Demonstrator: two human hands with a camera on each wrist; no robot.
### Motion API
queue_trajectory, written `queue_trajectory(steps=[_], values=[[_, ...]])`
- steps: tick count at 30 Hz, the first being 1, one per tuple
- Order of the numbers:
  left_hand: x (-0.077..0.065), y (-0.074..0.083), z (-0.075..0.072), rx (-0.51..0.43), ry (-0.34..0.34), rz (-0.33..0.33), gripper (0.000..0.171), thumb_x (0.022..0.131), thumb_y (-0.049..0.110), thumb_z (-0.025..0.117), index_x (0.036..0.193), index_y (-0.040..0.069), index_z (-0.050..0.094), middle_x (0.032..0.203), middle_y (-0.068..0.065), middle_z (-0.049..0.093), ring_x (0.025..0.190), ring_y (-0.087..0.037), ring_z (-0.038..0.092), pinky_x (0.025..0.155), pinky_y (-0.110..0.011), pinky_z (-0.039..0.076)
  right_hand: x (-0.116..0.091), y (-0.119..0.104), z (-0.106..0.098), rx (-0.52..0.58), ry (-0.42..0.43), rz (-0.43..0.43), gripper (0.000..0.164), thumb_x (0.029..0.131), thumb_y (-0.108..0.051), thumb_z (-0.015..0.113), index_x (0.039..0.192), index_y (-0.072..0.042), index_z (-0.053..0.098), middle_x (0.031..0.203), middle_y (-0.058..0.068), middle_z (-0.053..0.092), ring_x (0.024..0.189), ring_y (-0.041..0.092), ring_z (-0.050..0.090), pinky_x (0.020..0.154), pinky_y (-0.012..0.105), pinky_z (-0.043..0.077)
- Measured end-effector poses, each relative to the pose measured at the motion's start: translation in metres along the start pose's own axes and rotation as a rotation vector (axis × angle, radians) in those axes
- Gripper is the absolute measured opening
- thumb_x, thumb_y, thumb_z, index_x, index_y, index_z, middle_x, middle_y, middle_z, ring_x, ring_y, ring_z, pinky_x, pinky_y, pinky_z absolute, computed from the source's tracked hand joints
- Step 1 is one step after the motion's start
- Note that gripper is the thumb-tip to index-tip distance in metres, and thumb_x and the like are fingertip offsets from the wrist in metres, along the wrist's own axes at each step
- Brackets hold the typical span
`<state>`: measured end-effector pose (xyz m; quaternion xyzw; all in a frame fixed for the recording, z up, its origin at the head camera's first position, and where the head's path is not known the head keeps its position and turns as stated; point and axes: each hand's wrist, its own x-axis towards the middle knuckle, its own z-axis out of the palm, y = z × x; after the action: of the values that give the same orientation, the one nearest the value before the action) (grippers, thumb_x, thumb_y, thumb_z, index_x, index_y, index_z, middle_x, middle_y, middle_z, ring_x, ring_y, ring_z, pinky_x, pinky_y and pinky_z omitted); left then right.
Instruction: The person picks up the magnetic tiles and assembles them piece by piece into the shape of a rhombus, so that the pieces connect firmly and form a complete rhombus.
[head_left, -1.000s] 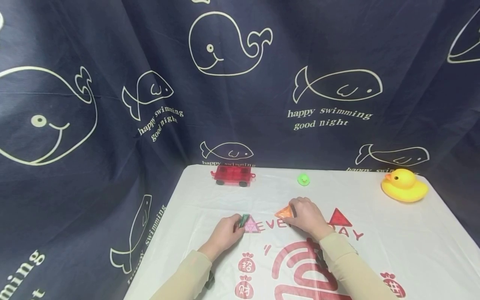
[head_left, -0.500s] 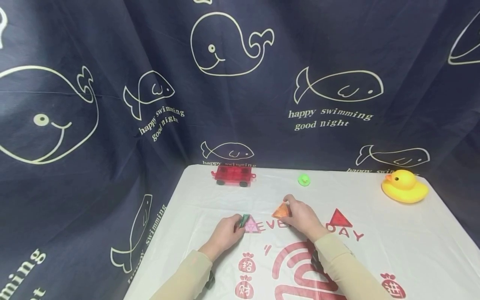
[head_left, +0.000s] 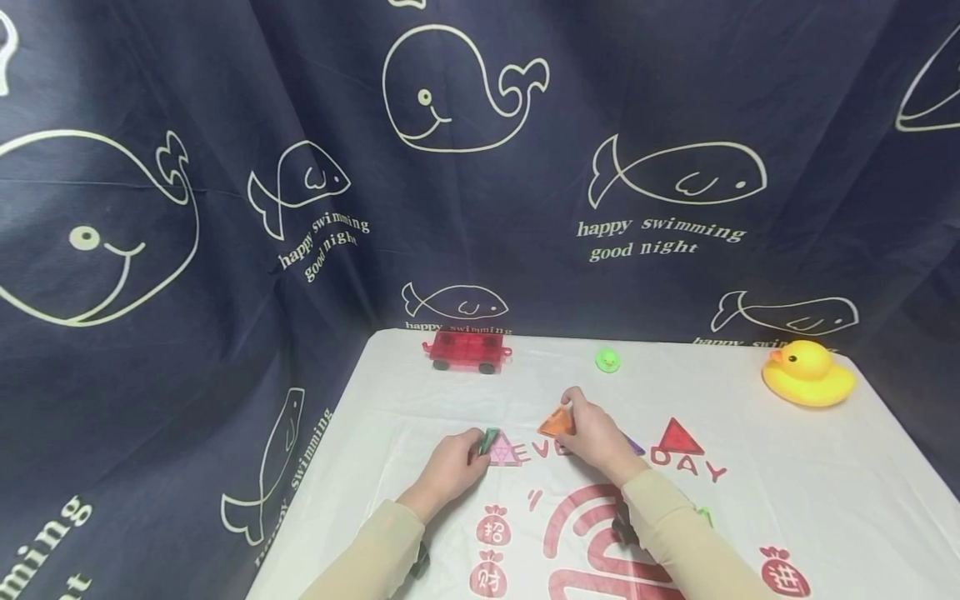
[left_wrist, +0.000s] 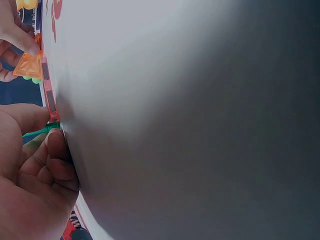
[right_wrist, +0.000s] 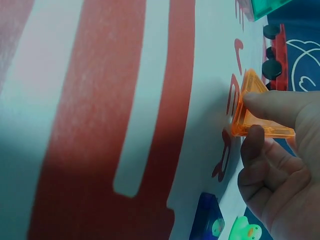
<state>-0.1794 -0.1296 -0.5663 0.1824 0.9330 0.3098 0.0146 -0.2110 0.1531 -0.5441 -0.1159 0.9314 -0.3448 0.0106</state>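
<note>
My left hand (head_left: pixel 450 467) pinches a green translucent magnetic tile (head_left: pixel 488 441), which stands tilted up at the left side of a pink triangular tile (head_left: pixel 502 450) lying on the table. In the left wrist view, thumb and fingertips meet on the green tile (left_wrist: pixel 42 131). My right hand (head_left: pixel 594 429) holds an orange triangular magnetic tile (head_left: pixel 556 422) by thumb and fingers, right of the pink tile. The right wrist view has this orange tile (right_wrist: pixel 241 117) upright close to the cloth; whether it touches is unclear.
A red triangular tile (head_left: pixel 678 437) lies to the right, and a purple tile (head_left: pixel 635 446) is partly behind my right hand. Along the back stand a red wheeled car base (head_left: pixel 467 352), a small green duck (head_left: pixel 607 360) and a big yellow duck (head_left: pixel 808 375). A green piece (head_left: pixel 705 517) shows beside my right sleeve.
My right hand has moved left with the orange tile, closer to the pink one, uncovering the purple tile and the green piece. The left hand has stayed put.
</note>
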Motion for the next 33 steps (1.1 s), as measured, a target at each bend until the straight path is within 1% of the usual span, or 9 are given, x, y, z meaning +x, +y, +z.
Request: queue_trajectory(steps=[6, 10, 13, 16, 18, 20, 23, 28, 33], values=[[0.0, -0.002, 0.001, 0.0, 0.011, 0.008, 0.011, 0.095, 0.014, 0.074, 0.095, 0.014, 0.063, 0.061, 0.012, 0.046, 0.053, -0.003, 0.04, 0.051, -0.023, 0.038, -0.001, -0.005, 0.006, 0.024, -0.001, -0.009, 0.053, 0.08, 0.001, 0.085, 0.118, -0.005, 0.049, 0.078, 0.002, 0.061, 0.068, 0.017, 0.057, 0.064, 0.036, 0.05], [0.0, -0.003, 0.001, -0.001, 0.012, 0.01, 0.011, 0.095, 0.015, 0.074, 0.096, 0.013, 0.063, 0.061, 0.012, 0.046, 0.053, -0.003, 0.04, 0.051, -0.023, 0.038, 0.0, -0.006, 0.011, -0.006, -0.001, -0.012, 0.04, 0.081, -0.001, 0.084, 0.112, -0.005, 0.059, 0.078, 0.001, 0.057, 0.07, 0.016, 0.054, 0.064, 0.034, 0.047], [0.0, -0.003, 0.002, 0.001, 0.01, 0.008, 0.01, 0.095, 0.015, 0.074, 0.099, 0.013, 0.064, 0.062, 0.012, 0.046, 0.053, -0.003, 0.04, 0.051, -0.022, 0.038, 0.0, -0.008, 0.015, -0.036, 0.015, -0.041, 0.028, 0.082, -0.004, 0.084, 0.105, -0.005, 0.067, 0.077, 0.0, 0.057, 0.071, 0.016, 0.052, 0.065, 0.036, 0.047], [-0.001, -0.003, 0.002, -0.002, 0.006, 0.002, 0.01, 0.095, 0.015, 0.074, 0.098, 0.014, 0.064, 0.062, 0.012, 0.046, 0.053, -0.003, 0.04, 0.051, -0.023, 0.038, -0.001, -0.01, 0.019, -0.059, 0.035, -0.074, 0.019, 0.083, -0.007, 0.083, 0.098, -0.004, 0.072, 0.078, -0.001, 0.059, 0.071, 0.016, 0.053, 0.068, 0.037, 0.049], [0.0, -0.002, 0.001, -0.003, 0.005, 0.001, 0.011, 0.095, 0.015, 0.073, 0.095, 0.015, 0.063, 0.061, 0.012, 0.046, 0.053, -0.003, 0.04, 0.051, -0.023, 0.038, -0.002, -0.012, 0.022, -0.076, 0.038, -0.091, 0.012, 0.085, -0.008, 0.082, 0.09, -0.006, 0.071, 0.077, -0.001, 0.059, 0.071, 0.015, 0.052, 0.067, 0.037, 0.049], [0.0, -0.002, 0.001, -0.005, 0.009, 0.006, 0.013, 0.095, 0.014, 0.074, 0.092, 0.015, 0.061, 0.061, 0.012, 0.046, 0.053, -0.004, 0.04, 0.051, -0.023, 0.038, -0.003, -0.014, 0.025, -0.098, 0.032, -0.104, 0.015, 0.087, -0.01, 0.08, 0.08, -0.01, 0.067, 0.074, -0.002, 0.055, 0.069, 0.015, 0.05, 0.065, 0.036, 0.046], [0.001, -0.001, 0.001, 0.003, 0.017, 0.019, 0.017, 0.094, 0.014, 0.074, 0.089, 0.017, 0.058, 0.061, 0.012, 0.045, 0.053, -0.004, 0.04, 0.051, -0.023, 0.038, -0.003, -0.018, 0.028, -0.117, 0.025, -0.123, 0.03, 0.09, -0.012, 0.078, 0.069, -0.016, 0.055, 0.069, -0.004, 0.049, 0.065, 0.014, 0.046, 0.062, 0.035, 0.042], [0.001, 0.0, 0.001, 0.034, 0.009, 0.026, 0.018, 0.095, 0.013, 0.073, 0.087, 0.017, 0.057, 0.061, 0.012, 0.046, 0.053, -0.004, 0.042, 0.052, -0.023, 0.04, -0.007, -0.022, 0.032, -0.146, 0.046, -0.144, 0.038, 0.092, -0.015, 0.074, 0.065, -0.02, 0.048, 0.064, -0.006, 0.044, 0.06, 0.012, 0.043, 0.058, 0.032, 0.04], [0.002, 0.006, -0.002, 0.056, -0.024, 0.016, 0.004, 0.097, 0.012, 0.071, 0.097, 0.011, 0.068, 0.067, 0.011, 0.053, 0.061, -0.005, 0.05, 0.06, -0.026, 0.048, -0.009, -0.028, 0.036, -0.172, 0.057, -0.152, 0.04, 0.095, -0.018, 0.072, 0.064, -0.02, 0.047, 0.061, -0.007, 0.042, 0.056, 0.011, 0.043, 0.054, 0.031, 0.04]])
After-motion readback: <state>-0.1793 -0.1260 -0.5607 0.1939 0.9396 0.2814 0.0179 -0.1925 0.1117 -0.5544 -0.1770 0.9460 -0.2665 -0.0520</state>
